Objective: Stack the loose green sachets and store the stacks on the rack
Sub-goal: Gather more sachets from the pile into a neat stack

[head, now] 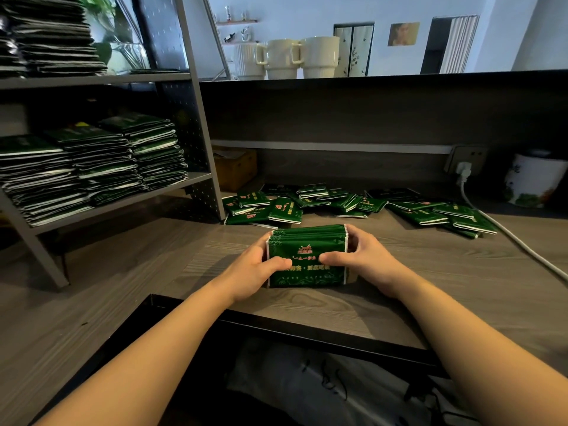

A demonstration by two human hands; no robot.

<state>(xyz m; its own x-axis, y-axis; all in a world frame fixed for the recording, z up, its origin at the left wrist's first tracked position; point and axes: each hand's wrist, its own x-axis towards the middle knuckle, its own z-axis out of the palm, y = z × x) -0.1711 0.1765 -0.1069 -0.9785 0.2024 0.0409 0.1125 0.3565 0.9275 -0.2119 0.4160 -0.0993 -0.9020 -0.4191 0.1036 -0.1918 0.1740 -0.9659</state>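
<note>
A stack of green sachets [307, 241] stands on edge on the wooden desk [153, 272], its printed face toward me. My left hand [250, 272] grips its left side with the thumb on the front. My right hand [365, 261] grips its right side, thumb also on the front. Several loose green sachets [353, 202] lie scattered behind the stack. At the left, the grey metal rack [196, 124] holds three tall stacks of green sachets [101, 161] on its lower shelf and dark stacks on the shelf above.
A white power cable [516, 238] runs from a wall socket across the desk at the right, beside a white jar [534, 179]. A yellow box [235, 167] sits behind the loose sachets. Cream mugs [285, 56] stand on the raised ledge. An open gap lies below the desk's front edge.
</note>
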